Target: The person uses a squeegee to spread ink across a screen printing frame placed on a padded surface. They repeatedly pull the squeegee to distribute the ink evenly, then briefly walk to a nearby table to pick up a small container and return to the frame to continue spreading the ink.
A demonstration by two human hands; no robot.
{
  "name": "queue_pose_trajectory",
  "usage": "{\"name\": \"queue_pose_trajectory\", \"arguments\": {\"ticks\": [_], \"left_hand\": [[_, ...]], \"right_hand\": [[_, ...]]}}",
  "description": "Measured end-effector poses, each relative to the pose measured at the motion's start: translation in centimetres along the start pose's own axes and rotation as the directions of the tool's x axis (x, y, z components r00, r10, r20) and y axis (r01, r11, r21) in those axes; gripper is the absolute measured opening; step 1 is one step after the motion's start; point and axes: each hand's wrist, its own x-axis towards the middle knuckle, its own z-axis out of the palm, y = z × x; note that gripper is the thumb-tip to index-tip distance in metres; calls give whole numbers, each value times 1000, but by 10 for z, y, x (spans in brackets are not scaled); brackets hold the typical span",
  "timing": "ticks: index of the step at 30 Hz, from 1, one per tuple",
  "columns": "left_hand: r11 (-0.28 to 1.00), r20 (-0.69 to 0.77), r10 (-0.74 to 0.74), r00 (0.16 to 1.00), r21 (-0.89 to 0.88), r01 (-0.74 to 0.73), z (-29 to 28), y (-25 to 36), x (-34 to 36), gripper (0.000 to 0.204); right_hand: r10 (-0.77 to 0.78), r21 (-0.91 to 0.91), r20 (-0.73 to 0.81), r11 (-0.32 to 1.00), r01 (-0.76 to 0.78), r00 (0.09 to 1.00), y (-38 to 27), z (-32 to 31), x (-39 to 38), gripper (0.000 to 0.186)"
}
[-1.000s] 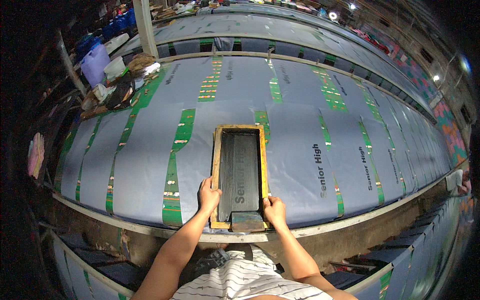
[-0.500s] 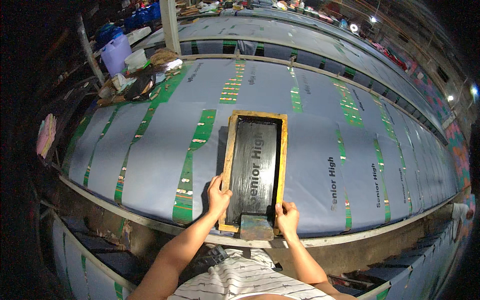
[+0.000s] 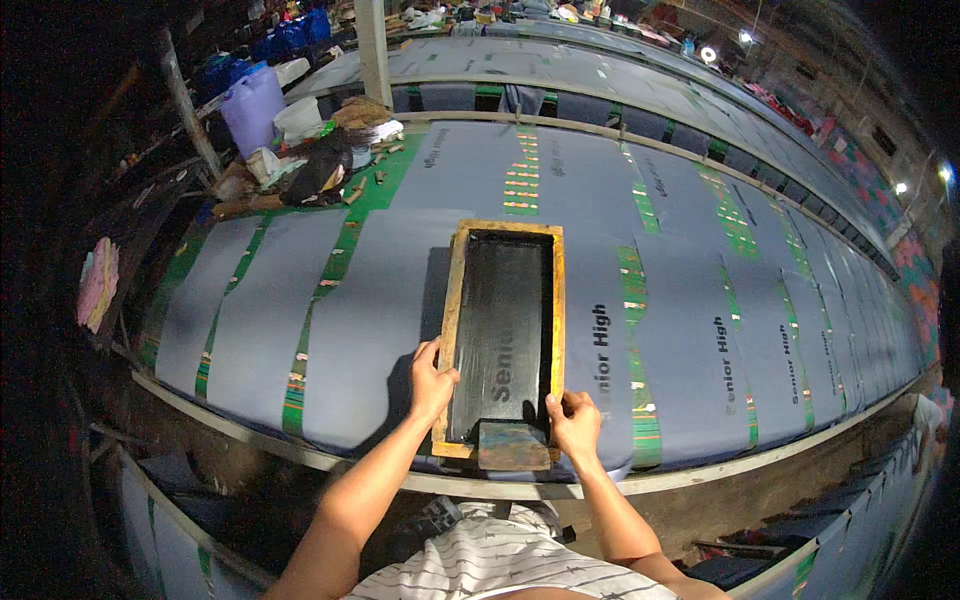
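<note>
Between my hands is a screen-printing frame (image 3: 450, 330) with yellowish wooden rails and a dark, ink-wet mesh (image 3: 500, 300). My left hand (image 3: 433, 385) is closed round its left rail. The right hand (image 3: 575, 425) grips the right rail near the near end. A stained squeegee (image 3: 514, 445) rests inside at the near end, its block overhanging the near rail. Shadow falls on the grey fabric (image 3: 395, 300) left of the frame, which appears raised; its exact height I cannot tell. Dark printed lettering (image 3: 601, 360) shows on the fabric just right of it.
Grey fabric pieces cover the long table, with green strips (image 3: 640, 370) between them and more prints to the right. A pale rail (image 3: 680, 480) edges the near side. At the back left stand a purple jug (image 3: 252, 110), a white tub (image 3: 297, 120) and a post (image 3: 372, 50).
Both hands have carried the frame leftward over the fabric, with the squeegee still in it. Lettering it covered now shows at its right. The whole view has shifted left.
</note>
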Motion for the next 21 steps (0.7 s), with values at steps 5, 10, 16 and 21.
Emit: {"name": "queue_pose_trajectory", "arguments": {"ticks": [5, 10, 16, 21], "left_hand": [[1000, 33, -3, 999, 19, 2, -87, -28, 22, 66], [996, 31, 42, 999, 74, -44, -142, -62, 30, 63], [996, 30, 57, 998, 65, -59, -159, -90, 32, 63], [999, 45, -7, 999, 35, 5, -165, -96, 27, 68]], "right_hand": [[36, -30, 21, 999, -36, 999, -45, 80, -29, 41], [82, -27, 30, 996, -81, 996, -74, 134, -49, 47], [74, -74, 15, 995, -72, 997, -78, 159, -58, 51], [95, -64, 80, 994, -90, 992, -77, 164, -62, 54]]}}
